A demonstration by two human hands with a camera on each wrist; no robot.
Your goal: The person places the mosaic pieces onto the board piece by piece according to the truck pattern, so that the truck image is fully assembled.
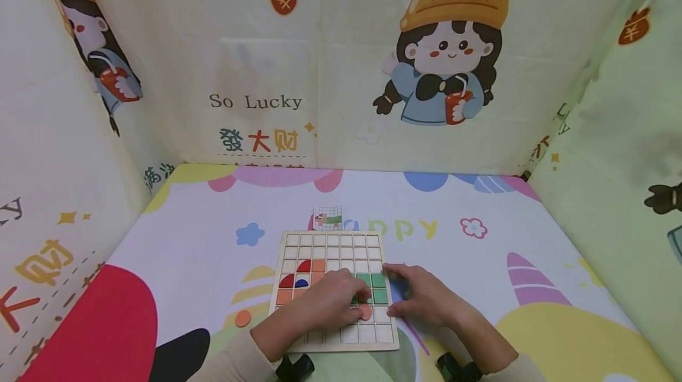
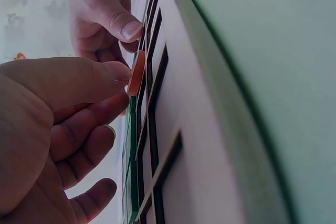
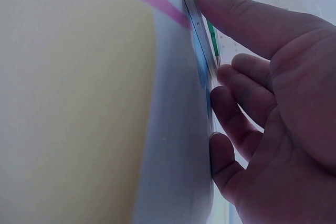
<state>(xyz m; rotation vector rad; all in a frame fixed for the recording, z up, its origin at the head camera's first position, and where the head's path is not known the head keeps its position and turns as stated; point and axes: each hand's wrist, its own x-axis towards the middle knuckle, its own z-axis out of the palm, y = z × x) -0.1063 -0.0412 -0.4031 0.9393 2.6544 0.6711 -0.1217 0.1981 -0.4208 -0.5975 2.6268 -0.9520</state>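
Note:
A wooden grid board lies flat on the table. My left hand reaches over its lower middle, thumb and index finger pinching a small orange disc just below the green squares. In the left wrist view the disc stands tilted against the board, with the thumb on its face. My right hand rests against the board's right edge, thumb and fingertips touching it, fingers loosely bent. Red pieces, a blue half-round piece and orange squares sit in the left cells. My left hand hides some middle cells.
Another orange disc lies on the table left of the board. Behind the board stands a small card with a coloured grid picture. Printed cloth walls in the back and sides of the table.

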